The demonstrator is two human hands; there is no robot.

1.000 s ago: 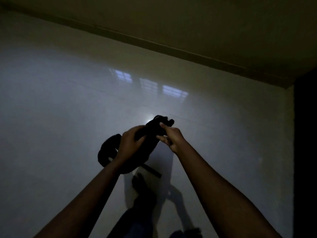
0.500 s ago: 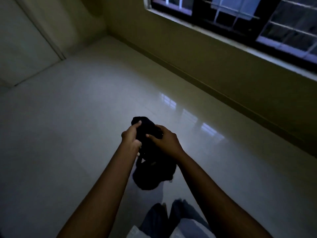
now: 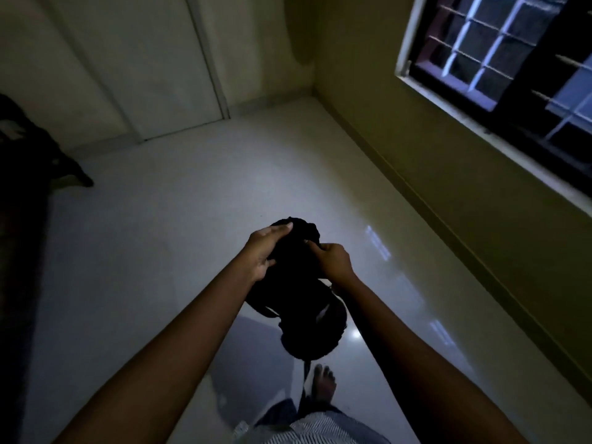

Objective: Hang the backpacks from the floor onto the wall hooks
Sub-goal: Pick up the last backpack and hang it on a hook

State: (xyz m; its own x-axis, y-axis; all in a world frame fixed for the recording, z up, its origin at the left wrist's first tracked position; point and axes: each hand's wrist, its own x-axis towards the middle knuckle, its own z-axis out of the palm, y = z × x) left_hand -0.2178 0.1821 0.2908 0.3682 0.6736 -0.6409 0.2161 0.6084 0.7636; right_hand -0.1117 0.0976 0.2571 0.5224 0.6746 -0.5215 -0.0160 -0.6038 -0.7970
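A black backpack [image 3: 298, 302] hangs in the air in front of me, above the pale tiled floor [image 3: 153, 251]. My left hand [image 3: 267, 249] grips its top from the left side. My right hand [image 3: 333, 261] holds the top from the right, fingers pinched on the fabric. The bag's body droops below my hands and a strap dangles toward my bare foot [image 3: 324, 381]. The room is dim and no wall hooks show in the head view.
A barred window [image 3: 499, 65] is set in the right wall. A closed pale door [image 3: 153, 68] stands at the far end. A dark bulky shape [image 3: 28, 161] sits at the left edge. Open floor lies ahead.
The view has swung left and upward, bringing in the door, the room's corner and the window. Both hands have kept their hold on the backpack, which now hangs lower under them.
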